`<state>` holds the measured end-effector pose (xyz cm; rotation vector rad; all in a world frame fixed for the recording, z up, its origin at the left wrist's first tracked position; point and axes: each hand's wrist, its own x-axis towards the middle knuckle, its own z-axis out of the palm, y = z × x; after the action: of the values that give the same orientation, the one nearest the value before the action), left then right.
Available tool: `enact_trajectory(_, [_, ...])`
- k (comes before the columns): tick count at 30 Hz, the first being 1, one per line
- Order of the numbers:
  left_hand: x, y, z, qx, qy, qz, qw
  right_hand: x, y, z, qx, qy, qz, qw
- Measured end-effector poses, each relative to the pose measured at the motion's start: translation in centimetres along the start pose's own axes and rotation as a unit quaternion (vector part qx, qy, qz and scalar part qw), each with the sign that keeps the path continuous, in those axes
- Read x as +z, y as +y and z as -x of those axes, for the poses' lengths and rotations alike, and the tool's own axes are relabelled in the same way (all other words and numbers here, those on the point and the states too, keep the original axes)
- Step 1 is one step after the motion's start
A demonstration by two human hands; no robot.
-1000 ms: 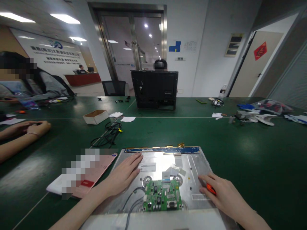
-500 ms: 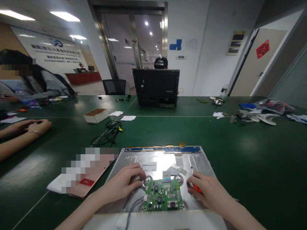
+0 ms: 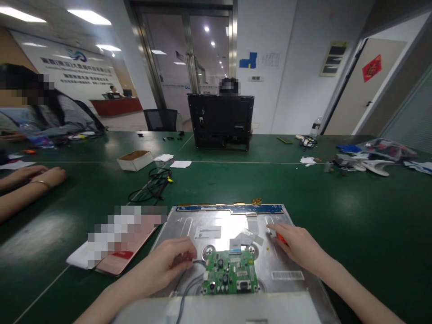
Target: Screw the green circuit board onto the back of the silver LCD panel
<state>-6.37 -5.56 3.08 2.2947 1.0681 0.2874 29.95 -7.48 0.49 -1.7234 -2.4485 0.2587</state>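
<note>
A metal-backed display panel [image 3: 209, 220] lies in front of me, with a green circuit board [image 3: 231, 272] on its back. Along its far edge runs a narrow blue circuit strip [image 3: 202, 209]. My left hand [image 3: 173, 258] is closed, its fingertips pinching a thin dark cable [image 3: 200, 262] beside the board's left edge. To the right of the board, my right hand [image 3: 292, 243] is closed around a small orange-handled tool [image 3: 281, 238], mostly hidden by the fingers. A flat ribbon cable [image 3: 235, 245] joins the board, near crumpled clear tape [image 3: 248, 237].
Two phones, one pink [image 3: 118, 261], lie left of the panel. Beyond are coiled black cables [image 3: 153, 186], an open box [image 3: 135, 161] and an upright black monitor [image 3: 221, 121]. A co-worker's hands [image 3: 43, 175] rest at left. Parts and gloves [image 3: 357, 162] lie at far right.
My right hand has moved up and away from the board with the orange tool, uncovering a barcode label. My left hand has drawn slightly left, with the cable showing at its fingertips.
</note>
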Motion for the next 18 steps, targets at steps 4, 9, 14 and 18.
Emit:
enact_trajectory(4, [0.6,0.2,0.6,0.002,-0.02,-0.008,1.0,-0.1,0.1,-0.6,0.003,-0.021,0.003,1.0])
enact_trajectory(9, [1.0,0.1,0.5,-0.002,-0.022,-0.015,1.0,-0.2,0.2,-0.8,0.008,-0.023,0.008,1.0])
enact_trajectory(14, [1.2,0.1,0.4,-0.002,-0.015,-0.019,1.0,-0.8,-0.1,-0.8,-0.004,-0.029,0.011,1.0])
enact_trajectory(18, [1.6,-0.1,0.4,0.0,-0.011,-0.053,0.999,-1.3,-1.6,-1.3,-0.024,-0.031,0.008,0.999])
